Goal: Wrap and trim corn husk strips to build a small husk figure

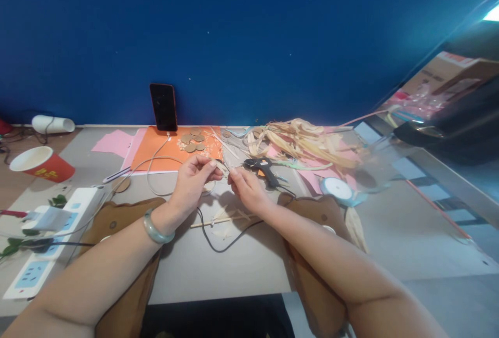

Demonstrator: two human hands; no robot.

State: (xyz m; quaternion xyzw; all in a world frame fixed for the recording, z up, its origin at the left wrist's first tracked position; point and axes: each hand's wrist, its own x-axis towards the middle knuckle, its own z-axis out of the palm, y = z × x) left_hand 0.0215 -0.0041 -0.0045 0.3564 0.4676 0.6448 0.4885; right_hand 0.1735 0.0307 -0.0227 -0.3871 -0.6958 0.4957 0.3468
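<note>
In the middle of the head view, my left hand (191, 182) and my right hand (249, 188) meet above the table. Both pinch a small pale strip of dried corn husk (223, 168), whose far end is partly hidden by my fingers. Just right of my right fingers lies a black hot glue gun (268, 171), its cord looping below my hands. Under them are a thin wooden stick (202, 223) and several pale husk scraps (223, 233). A heap of dried corn husks (296, 140) spreads behind the glue gun.
A phone (163, 107) leans on the blue wall behind orange paper (146, 153) bearing several brown discs (190, 147). At left are a red paper cup (58, 165) and a power strip (35, 270). Right, a ribbon roll (337, 188). Brown arm pads (130, 223) lie beneath my forearms.
</note>
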